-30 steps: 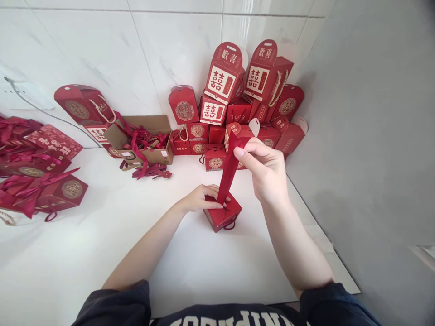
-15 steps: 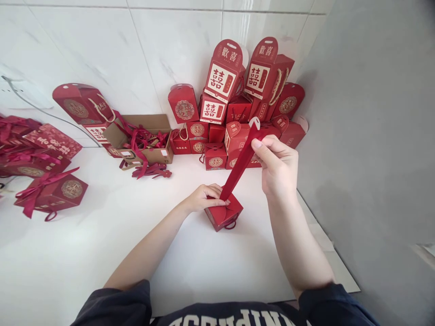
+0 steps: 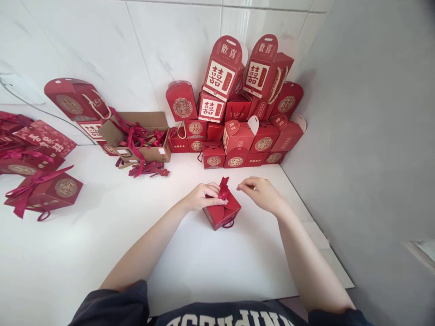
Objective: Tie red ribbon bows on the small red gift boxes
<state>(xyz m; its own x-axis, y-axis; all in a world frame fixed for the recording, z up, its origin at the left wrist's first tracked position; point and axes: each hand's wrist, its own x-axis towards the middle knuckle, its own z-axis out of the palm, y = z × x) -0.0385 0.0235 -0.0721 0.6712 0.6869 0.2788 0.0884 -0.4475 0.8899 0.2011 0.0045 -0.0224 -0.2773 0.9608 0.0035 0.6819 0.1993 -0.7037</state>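
Two hands show, the left hand [image 3: 206, 197] and the right hand [image 3: 260, 194], with one small red box [image 3: 222, 213] between them. Beyond them are one cardboard carton [image 3: 142, 119] and two tall red gift boxes [image 3: 222, 74] with cream panels. One ribbon-tied red box [image 3: 66, 188] lies at the left, while the other red boxes [image 3: 263, 145] overlap too much to count exactly.

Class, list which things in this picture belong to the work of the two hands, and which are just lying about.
In the work: left hand; right hand; small red gift box; its red ribbon.

Lying about: stacked red gift boxes; cardboard carton; loose ribbons; ribbon-tied box.
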